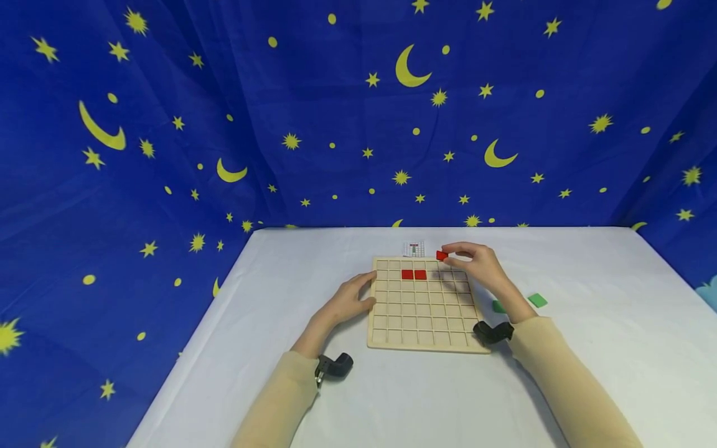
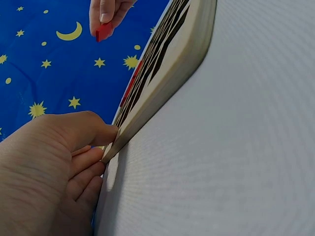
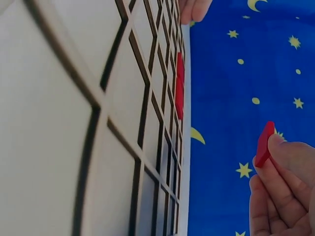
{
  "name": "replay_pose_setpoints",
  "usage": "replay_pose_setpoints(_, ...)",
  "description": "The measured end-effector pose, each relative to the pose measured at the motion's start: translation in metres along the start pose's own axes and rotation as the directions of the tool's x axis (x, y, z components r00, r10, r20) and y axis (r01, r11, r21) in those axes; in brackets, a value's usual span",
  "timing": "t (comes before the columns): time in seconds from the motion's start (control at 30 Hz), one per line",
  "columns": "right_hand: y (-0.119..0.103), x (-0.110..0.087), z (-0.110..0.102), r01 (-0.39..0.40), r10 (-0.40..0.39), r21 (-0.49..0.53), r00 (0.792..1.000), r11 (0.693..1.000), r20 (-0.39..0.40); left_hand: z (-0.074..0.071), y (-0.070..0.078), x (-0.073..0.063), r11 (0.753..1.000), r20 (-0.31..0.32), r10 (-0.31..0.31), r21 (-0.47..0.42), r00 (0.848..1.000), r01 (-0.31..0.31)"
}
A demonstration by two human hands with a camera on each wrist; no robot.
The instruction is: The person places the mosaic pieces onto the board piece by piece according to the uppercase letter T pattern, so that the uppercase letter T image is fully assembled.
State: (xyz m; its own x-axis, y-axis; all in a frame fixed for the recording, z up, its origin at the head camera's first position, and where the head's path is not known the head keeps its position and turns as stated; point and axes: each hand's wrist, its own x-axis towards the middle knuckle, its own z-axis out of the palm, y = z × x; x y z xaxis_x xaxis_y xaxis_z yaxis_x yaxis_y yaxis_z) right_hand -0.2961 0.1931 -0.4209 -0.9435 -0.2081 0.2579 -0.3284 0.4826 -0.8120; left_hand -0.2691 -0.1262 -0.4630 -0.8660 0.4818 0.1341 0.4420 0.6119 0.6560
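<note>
on the white table point(image 1: 414, 398) lies the grid board point(image 1: 424, 323), its left edge touched by my loosely extended left hand point(image 1: 348, 301), probably to steady it, while my right hand point(image 1: 480, 264) pinches a red tile point(image 1: 441, 256) near the far edge, presumably for fine control.

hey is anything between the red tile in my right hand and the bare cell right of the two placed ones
Nothing visible stands between: your right hand holds the tile clear of the board, the cell looks bare, and your left hand is at the board's left edge.
</note>
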Motion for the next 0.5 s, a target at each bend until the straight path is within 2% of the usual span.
replay_pose_setpoints(0.27,0.001,0.000,0.011,-0.028,0.027,0.033,0.999,0.999,0.032,0.002,-0.001,0.000,1.000,0.009,-0.013,-0.007,1.000,0.013)
replay_pose_setpoints(0.5,0.011,0.001,0.016,-0.002,0.002,-0.005,0.999,1.000,0.051,-0.001,0.000,0.000,1.000,0.008,-0.014,-0.010,1.000,0.015)
